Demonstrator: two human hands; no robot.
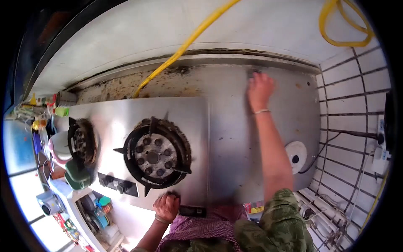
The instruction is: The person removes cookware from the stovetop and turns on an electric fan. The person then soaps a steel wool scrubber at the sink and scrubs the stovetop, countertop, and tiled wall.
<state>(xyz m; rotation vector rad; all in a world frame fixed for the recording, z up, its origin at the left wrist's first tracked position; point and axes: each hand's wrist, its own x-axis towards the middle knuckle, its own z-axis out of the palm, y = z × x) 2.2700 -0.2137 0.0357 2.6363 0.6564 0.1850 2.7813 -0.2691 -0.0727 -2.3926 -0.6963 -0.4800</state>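
Observation:
My right hand (261, 90) reaches to the back of the steel counter (233, 138), its fingers curled and pressed down near the back ledge. A small dark bit shows at its fingertips; what it is I cannot make out. At the front edge of the gas stove (197, 126), my left hand (166, 207) rests with its fingers curled in, and no object shows in it. Just above the left hand is the large burner (153, 155) with its black pan support. Brown grime stains the strip (121, 86) behind the stove.
A yellow hose (184, 46) runs down behind the stove. Farther left stand a second burner (84, 140) and the stove knobs (115, 185). A white disc (296, 156) with a dark centre lies at the right, near a black cable (352, 133) along the tiled wall (342, 92).

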